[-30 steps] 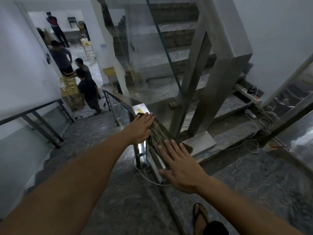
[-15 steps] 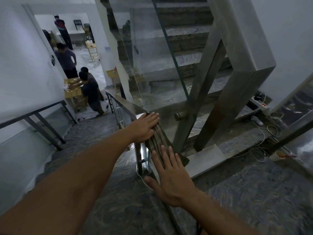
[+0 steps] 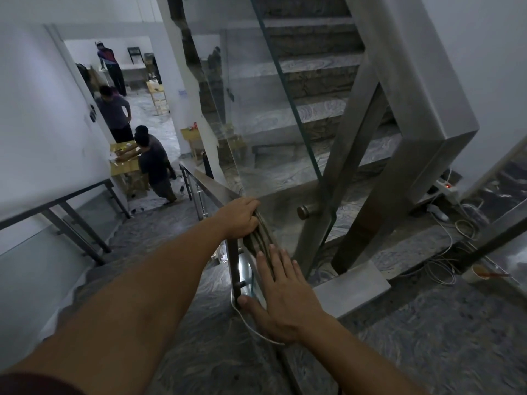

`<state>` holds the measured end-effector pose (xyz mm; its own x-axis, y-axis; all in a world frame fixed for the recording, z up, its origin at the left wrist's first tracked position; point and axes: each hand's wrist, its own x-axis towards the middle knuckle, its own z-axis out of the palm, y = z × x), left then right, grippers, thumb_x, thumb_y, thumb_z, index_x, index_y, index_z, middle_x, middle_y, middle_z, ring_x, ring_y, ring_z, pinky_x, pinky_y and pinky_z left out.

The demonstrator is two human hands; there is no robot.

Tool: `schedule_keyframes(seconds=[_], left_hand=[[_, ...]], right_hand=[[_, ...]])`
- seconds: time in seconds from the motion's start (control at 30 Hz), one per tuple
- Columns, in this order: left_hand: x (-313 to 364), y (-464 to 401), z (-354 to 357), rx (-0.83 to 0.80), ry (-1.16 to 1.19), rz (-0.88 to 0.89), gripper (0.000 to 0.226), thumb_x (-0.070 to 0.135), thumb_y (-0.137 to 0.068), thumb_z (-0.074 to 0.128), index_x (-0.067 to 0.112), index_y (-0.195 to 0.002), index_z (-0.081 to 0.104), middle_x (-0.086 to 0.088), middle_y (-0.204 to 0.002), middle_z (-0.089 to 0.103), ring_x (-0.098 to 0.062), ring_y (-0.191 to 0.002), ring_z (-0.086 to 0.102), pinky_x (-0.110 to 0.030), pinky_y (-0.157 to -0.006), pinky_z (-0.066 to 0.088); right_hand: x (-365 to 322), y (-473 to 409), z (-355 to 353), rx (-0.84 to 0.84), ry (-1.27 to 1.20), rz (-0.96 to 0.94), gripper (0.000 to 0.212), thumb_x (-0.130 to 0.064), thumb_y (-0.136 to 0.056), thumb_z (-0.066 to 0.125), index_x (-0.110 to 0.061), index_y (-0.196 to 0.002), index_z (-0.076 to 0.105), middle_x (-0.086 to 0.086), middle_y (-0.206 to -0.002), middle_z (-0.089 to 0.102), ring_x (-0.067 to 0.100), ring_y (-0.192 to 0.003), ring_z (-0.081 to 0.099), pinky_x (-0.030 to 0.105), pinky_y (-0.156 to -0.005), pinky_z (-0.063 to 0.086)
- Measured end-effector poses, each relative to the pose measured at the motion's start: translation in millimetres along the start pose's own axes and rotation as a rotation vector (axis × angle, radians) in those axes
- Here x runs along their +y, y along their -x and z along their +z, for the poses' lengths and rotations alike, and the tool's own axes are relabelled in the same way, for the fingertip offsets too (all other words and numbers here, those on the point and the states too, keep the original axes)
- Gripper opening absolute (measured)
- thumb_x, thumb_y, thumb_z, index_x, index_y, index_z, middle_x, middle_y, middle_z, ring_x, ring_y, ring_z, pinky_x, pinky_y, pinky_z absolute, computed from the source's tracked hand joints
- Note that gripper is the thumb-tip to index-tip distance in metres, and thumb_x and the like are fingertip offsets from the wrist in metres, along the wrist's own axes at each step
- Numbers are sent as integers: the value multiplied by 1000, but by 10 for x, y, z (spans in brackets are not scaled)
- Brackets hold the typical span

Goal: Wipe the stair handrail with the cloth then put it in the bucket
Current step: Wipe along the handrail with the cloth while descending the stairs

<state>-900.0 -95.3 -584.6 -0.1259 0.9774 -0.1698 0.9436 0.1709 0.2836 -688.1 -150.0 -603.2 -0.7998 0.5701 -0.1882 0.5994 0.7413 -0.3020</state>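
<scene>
A dark striped cloth point(image 3: 261, 238) is draped over the top end of the steel stair handrail point(image 3: 211, 182), which slopes down to the left. My left hand point(image 3: 239, 218) curls over the cloth's upper end and presses it on the rail. Flat on the cloth's lower end lies my right hand point(image 3: 281, 295), fingers spread, thumb hanging off the left side. No bucket is in view.
A glass panel point(image 3: 285, 138) and thick steel posts point(image 3: 399, 166) rise just right of the rail. A white cable point(image 3: 256, 329) hangs under my right hand. A power strip point(image 3: 445, 189), cords and a small cup point(image 3: 479, 272) lie at right. Three people stand downstairs at left.
The view has tilted up and drawn closer. My left hand has curled tighter over the cloth, bunching it narrower on the rail; my right hand stays flat on its lower end.
</scene>
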Motion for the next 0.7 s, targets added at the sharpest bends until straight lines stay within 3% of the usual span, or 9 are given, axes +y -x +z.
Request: schedule_keyframes(seconds=[0.23,0.4,0.53,0.7], left_hand=[[49,130,62,88,64,-43,60,31,-83,32,5,-137,35,-18,-142,41,-31,-132,36,-38,-112,26],[112,358,223,88,-21,-52,64,30,-97,29,3,-149,3,-16,-160,3,-26,-148,-1,-34,-118,-4],[204,592,327,73,-10,-44,75,35,-83,16,2,-149,2,-17,-160,-3,-25,-148,-6,-29,-114,-11],[437,867,427,84,34,-26,75,35,-83,14,2,-148,-1,-17,-160,-7,-25,-148,-10,-28,-111,-13]], right_hand=[[22,46,-49,-20,28,-25,95,-80,-78,8,-20,-148,-15,9,-158,-22,24,-143,-25,47,-119,-4],[59,261,-46,-12,54,-56,90,-78,-82,10,-21,-149,-13,8,-158,-19,23,-144,-24,45,-119,-7],[121,529,-67,-18,108,-111,84,-73,-86,11,-21,-149,-12,7,-158,-19,22,-143,-24,44,-119,-10],[271,830,-47,26,132,-192,68,-60,-94,11,-25,-149,-7,1,-158,-14,17,-144,-23,39,-117,-15]])
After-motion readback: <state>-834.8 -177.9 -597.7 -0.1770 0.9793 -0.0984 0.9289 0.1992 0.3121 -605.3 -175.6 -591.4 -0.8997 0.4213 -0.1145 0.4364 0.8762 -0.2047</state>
